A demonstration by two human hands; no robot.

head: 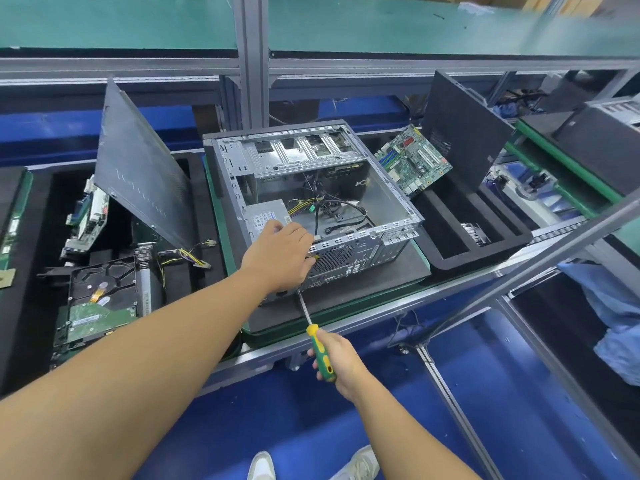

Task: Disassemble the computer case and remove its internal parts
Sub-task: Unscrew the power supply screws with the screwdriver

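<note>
Green-yellow screwdriver [320,351] in right hand [341,358]

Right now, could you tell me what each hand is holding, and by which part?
Right hand grips the screwdriver by its green-yellow handle; left hand grasps the computer case at its rear top edge.

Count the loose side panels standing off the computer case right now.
2. One side panel leans upright in the black foam tray left of the computer case; the other side panel leans at the right, behind the removed motherboard. Others may be hidden.
</note>
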